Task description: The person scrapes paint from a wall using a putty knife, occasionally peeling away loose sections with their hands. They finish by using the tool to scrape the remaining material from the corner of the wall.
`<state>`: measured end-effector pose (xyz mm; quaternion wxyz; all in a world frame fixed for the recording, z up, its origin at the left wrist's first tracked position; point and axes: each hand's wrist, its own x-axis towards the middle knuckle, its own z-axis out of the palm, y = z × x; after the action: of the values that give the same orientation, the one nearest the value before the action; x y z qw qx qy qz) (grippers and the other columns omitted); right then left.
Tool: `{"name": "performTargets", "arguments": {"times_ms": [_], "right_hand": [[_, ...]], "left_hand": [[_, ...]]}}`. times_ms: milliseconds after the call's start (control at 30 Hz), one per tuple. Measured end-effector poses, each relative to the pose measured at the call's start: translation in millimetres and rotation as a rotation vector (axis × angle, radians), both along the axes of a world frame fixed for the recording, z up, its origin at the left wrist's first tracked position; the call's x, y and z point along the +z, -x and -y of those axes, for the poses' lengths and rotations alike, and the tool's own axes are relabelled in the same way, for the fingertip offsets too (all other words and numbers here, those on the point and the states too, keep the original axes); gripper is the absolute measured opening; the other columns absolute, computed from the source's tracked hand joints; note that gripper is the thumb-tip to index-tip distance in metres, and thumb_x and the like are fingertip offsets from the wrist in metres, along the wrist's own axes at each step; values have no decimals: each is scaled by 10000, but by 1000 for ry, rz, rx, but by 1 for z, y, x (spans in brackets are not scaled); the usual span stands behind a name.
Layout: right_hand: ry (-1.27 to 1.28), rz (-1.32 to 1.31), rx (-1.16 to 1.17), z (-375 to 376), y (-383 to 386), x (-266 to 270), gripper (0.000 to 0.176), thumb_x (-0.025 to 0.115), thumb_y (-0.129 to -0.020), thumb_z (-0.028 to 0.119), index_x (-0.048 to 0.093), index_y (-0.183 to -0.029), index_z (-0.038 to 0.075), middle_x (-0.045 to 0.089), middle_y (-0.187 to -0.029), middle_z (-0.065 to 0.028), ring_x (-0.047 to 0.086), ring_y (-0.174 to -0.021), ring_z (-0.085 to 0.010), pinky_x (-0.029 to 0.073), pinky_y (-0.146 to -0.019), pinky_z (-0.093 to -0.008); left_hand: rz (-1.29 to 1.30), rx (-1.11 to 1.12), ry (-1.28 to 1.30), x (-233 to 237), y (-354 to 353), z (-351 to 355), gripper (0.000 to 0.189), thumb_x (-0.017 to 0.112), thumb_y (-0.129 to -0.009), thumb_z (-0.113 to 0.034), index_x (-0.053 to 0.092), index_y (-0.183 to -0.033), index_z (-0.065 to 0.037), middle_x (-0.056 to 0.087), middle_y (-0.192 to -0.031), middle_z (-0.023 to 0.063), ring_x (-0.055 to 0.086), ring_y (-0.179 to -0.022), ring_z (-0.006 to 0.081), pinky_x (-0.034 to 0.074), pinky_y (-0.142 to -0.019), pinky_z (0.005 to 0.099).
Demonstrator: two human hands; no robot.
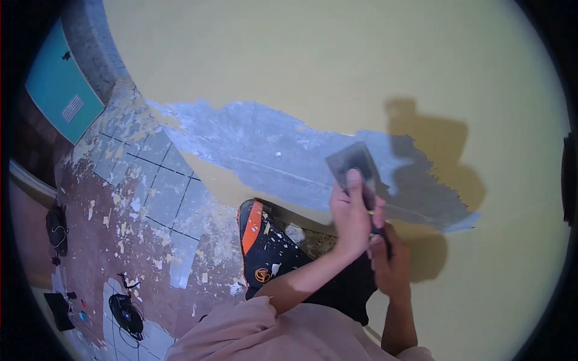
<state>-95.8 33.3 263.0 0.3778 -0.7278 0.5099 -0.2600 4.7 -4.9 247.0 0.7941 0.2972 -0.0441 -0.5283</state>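
Fingers of my left hand (351,219) are closed around the wide scraper (352,163), with the thumb (354,182) pressed flat on its blade. Before me is a yellow wall (289,54), and across it runs a long grey patch (259,138) with ragged borders. At the left, the floor (171,198) shows pale tiles and brown-red areas, both scattered with light flakes. A teal panel (66,90) stands near the upper left side of the floor, and a black round thing with cables (126,315) lies near its lower left. Flakes are also on my dark trousers (283,246), which have an orange stripe (251,228).

With my right hand (390,262) I grip the dark handle (385,240), just below the left hand. The scraper is tilted in front of the right half of the grey patch; if the blade touches the surface, I cannot tell. Its upper edge is near the upper border of the patch. To the right, the patch ends in a jagged edge, under the shadow (430,135) of my hands and tool. Beyond this border, plain yellow surface extends upward and to the right, giving wide room around the blade.
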Motion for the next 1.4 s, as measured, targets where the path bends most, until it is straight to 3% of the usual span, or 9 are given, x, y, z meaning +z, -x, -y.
{"name": "performTargets", "arguments": {"times_ms": [100,333,400,533,800,867,1033,1167,1400], "right_hand": [[209,-16,86,18,0,0,297,516,-888,213,548,-1099,7,600,-740,-231,613,-654,-367,472,-585,-373],[107,-84,132,20,-31,30,238,529,-869,157,565,-1059,19,626,-753,-195,625,-703,-357,481,-636,-378],[553,58,154,25,-6,15,242,527,-869,164,558,-1068,30,598,-690,-208,608,-643,-378,476,-597,-404],[162,-68,58,15,-18,24,222,519,-873,183,545,-1050,52,583,-633,-212,584,-609,-407,473,-544,-435],[406,141,98,17,13,0,259,503,-888,219,529,-1097,68,573,-599,-212,596,-613,-396,473,-519,-457],[226,-85,191,22,-16,19,290,493,-891,207,519,-1123,35,581,-632,-238,599,-643,-405,476,-562,-471],[317,94,106,7,6,22,239,478,-893,218,519,-1052,45,582,-633,-242,588,-632,-421,463,-571,-496],[260,-96,189,25,-25,7,269,481,-892,231,521,-1088,50,579,-607,-227,591,-630,-417,463,-559,-498],[366,37,135,13,-9,18,279,478,-889,245,525,-1094,62,579,-606,-225,589,-616,-414,460,-534,-496]], "left_hand": [[6,47,56,2,-4,7,392,417,-939,-428,400,-789,-66,492,-551,72,407,-335,113,328,-306,241],[-112,138,40,10,-23,10,399,426,-933,-441,404,-741,-92,445,-542,53,371,-341,106,306,-312,236],[-16,77,80,2,4,11,405,420,-934,-445,402,-750,-85,436,-544,47,366,-348,108,304,-315,237],[59,94,-42,-18,-4,13,400,411,-937,-449,400,-776,-82,417,-537,41,374,-366,107,307,-317,240],[-67,16,-25,7,19,6,376,436,-926,-452,408,-829,-90,414,-546,39,350,-370,95,318,-343,226],[-41,151,24,4,-13,12,382,440,-927,-449,415,-806,-87,425,-553,35,348,-374,99,313,-348,229],[-57,-43,-22,-5,25,2,395,428,-926,-463,430,-770,-100,429,-556,20,337,-381,78,311,-352,223],[12,208,46,-3,-24,16,395,432,-923,-469,430,-742,-118,421,-548,14,332,-367,77,302,-347,224],[39,105,-84,-13,3,13,421,429,-919,-485,432,-753,-99,368,-486,8,328,-356,95,304,-343,239]]}}
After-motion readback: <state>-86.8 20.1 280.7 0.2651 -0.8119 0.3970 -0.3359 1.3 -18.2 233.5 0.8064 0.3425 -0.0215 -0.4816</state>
